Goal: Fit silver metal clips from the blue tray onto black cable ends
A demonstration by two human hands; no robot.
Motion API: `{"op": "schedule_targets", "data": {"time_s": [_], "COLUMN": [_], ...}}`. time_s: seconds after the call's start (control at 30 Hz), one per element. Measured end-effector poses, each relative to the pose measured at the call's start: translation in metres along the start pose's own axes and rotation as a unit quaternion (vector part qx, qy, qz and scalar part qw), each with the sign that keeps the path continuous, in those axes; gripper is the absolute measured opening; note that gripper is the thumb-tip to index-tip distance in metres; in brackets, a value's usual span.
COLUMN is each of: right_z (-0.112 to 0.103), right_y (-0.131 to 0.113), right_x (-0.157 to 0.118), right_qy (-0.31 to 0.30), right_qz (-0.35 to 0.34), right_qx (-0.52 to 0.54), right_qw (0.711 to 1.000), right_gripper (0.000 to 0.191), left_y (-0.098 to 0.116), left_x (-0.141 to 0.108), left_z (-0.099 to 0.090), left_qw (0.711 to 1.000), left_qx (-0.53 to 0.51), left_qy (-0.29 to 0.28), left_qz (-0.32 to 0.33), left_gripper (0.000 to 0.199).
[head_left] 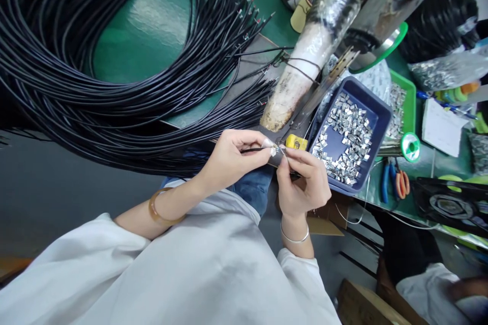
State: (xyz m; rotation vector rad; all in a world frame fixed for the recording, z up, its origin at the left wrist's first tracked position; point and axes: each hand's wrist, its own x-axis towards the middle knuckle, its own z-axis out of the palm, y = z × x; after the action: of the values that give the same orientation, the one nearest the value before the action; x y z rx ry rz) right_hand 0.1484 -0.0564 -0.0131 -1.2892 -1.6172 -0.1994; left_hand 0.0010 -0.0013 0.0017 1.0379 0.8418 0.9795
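Black cables in a thick bundle (114,92) curve across the green worktop (152,15), well to the left of the blue tray (375,106), their stripped ends showing red and pale cores. Below this bundle, and left of the tray, the left hand (236,155) has its fingers closed on the end of a single black cable (249,150), pinching it near the tip, with something whitish around the fingertips. Nearer the tray's left side, the right hand (303,177) meets that tip, its fingers pinched on a thin pale strand (282,153), too fine to identify. A yellow object (296,142) sits just beside the tray's left edge, and a tube wrapped in clear film (297,73) slants up beyond it. The tray holds many small silvery metal pieces (353,137). Just right of the tray are a green tray (409,101) with similar pieces, a green-rimmed spool (410,147), and blue (385,183) and orange (402,184) tool handles; farther right lies a white notepad (442,127).
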Motion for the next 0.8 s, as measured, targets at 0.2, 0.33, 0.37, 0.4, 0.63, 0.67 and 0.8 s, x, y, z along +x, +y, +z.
{"op": "schedule_targets", "data": {"time_s": [0.2,0.33,0.37,0.4,0.63,0.67,0.8], "right_z": [0.002,0.002,0.002,0.001,-0.002,-0.002,-0.008], "right_y": [0.002,0.001,0.001,0.000,0.000,0.001,0.007], "right_x": [0.000,0.004,0.004,0.005,-0.002,-0.003,-0.006], "right_qy": [-0.012,-0.007,-0.006,-0.007,-0.023,-0.025,-0.059], "right_qz": [0.025,0.023,0.022,0.021,-0.018,-0.019,0.026], "right_qx": [-0.004,-0.007,-0.007,-0.009,0.001,0.004,0.041], "right_qw": [1.000,1.000,1.000,1.000,1.000,0.999,0.997], "right_gripper": [0.021,0.021,0.021,0.022,0.020,0.020,0.021], "left_y": [-0.001,-0.002,-0.002,-0.003,-0.003,-0.003,-0.003], "left_x": [0.004,0.004,0.004,0.003,0.001,0.001,-0.002], "left_z": [0.003,0.005,0.005,0.005,-0.001,-0.001,-0.001], "left_qw": [1.000,0.998,0.997,0.996,0.995,0.995,0.995], "left_qx": [0.015,0.050,0.056,0.059,0.072,0.076,0.092], "left_qy": [0.009,0.027,0.031,0.033,0.006,0.006,-0.022], "left_qz": [0.015,0.038,0.047,0.058,0.066,0.059,0.044], "left_gripper": [0.004,0.006,0.006,0.006,0.005,0.005,0.007]}}
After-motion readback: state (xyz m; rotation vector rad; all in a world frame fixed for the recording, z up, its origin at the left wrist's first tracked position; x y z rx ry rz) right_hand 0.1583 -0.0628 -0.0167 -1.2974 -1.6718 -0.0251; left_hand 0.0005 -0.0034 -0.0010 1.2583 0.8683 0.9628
